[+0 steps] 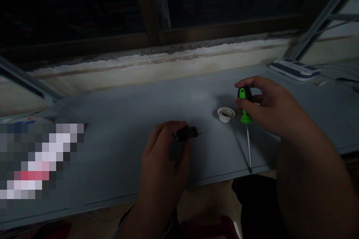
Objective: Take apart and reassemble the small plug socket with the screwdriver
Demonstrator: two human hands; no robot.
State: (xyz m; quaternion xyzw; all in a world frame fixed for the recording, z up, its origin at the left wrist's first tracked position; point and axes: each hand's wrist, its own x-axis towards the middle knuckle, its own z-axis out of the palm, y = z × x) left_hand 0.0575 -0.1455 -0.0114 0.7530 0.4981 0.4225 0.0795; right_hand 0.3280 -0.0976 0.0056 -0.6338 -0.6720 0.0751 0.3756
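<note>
My left hand [162, 155] pinches a small black electrical plug [187, 133] above the table, its thin metal prongs pointing right. In my right hand [270, 106] is a screwdriver [246, 118] with a green and black handle, gripped between thumb and fingers. Its metal shaft points down, the dark tip near the front edge of the table. Just left of the screwdriver handle sits a small round white piece [225, 118] with a flared rim, apart from both hands. Dim light hides the finer details of the plug.
The grey-blue table [120, 115] runs along a wall under a dark window. A white and dark power strip [294, 69] lies at the back right, with cables beside it. Metal struts [322, 16] rise at both sides. A pixelated area covers the left side.
</note>
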